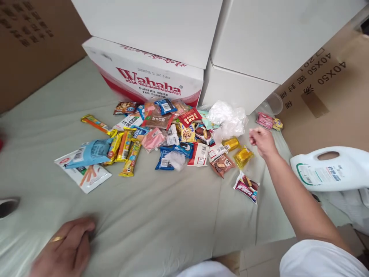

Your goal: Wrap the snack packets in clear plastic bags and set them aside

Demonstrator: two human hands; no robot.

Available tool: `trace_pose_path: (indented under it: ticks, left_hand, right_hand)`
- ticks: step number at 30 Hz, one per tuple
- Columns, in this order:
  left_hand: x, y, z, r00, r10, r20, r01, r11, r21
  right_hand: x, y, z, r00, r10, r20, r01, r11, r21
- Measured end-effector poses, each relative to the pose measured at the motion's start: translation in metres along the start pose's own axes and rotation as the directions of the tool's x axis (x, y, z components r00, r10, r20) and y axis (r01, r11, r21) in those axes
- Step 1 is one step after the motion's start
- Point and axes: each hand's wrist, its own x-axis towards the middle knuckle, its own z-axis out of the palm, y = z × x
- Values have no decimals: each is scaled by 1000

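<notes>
Just left of right hand (261, 141): yellow packet (243, 157).

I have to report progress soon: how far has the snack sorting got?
Hardly begun. Done: only a pink packet lies apart near the boxes. In hand: nothing; the right hand hovers empty by the yellow packets, the left hand rests on the sheet. Left: the whole snack pile.

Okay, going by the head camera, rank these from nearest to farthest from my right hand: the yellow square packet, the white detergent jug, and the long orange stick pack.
From the right hand:
1. Yellow square packet, just below and left of the hand.
2. White detergent jug, off to the right, lying on its side.
3. Long orange stick pack, far left edge of the snack pile.
</notes>
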Motion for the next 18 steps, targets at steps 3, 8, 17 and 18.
trace_pose_path:
  ticks: [3,8,17,18]
  left_hand:
    - [5,17,0,999,23,-31,-22,999,23]
    - [3,33,-10,994,93,-57,-96,994,-48]
    - [36,104,24,926,183,331,104,718,-689]
    - [45,115,35,927,215,307,86,675,-733]
  right_hand:
    - [-19,-28,42,914,-255,315,338,909,-244]
    - [-31,-53,87,810,-349,472,542,753,-373]
    - [-161,-70,135,974,3,225,-122,850,512]
    - [-176,-69,151,962,58,268,-200,815,543]
